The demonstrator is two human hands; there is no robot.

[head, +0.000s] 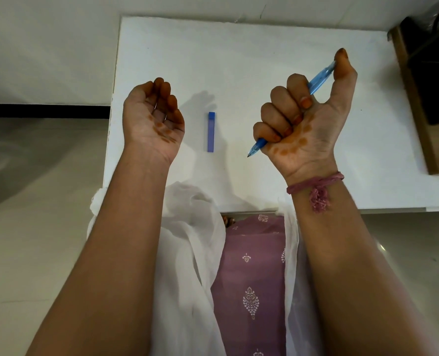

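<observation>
White tabletop [264, 47] fills the upper middle of the view, 1 flat rectangular surface with pale floor [33, 227] to its left and below its near edge. At the right edge stands 1 brown wooden piece of furniture [413, 98], dark in its upper part; what it is cannot be told. Below the table's near edge lie 1 purple patterned garment [254, 265] and 1 sheer white scarf [187, 227] draped over it on both sides. 2 bare forearms rise from the bottom of the view and cover much of the scarf and floor. The right hand [305, 119] is held up over the table, palm toward the camera, its 4 fingers curled into a fist round 1 translucent blue pen [318, 82]; the thumb stands up and its tip presses the pen's upper end, while the dark writing tip pokes out under the little finger, pointing down and left, clear of the tabletop. The left hand [154, 119] is also raised, palm toward the camera, over the table's left edge, its fingers loosely bent and holding nothing. 1 pink thread band [316, 185] with a frayed knot circles the right wrist. Between the 2 hands, 1 slim blue case [211, 131] lies flat on the table, lengthwise away from the person, apart from both hands, with nothing covering it.
</observation>
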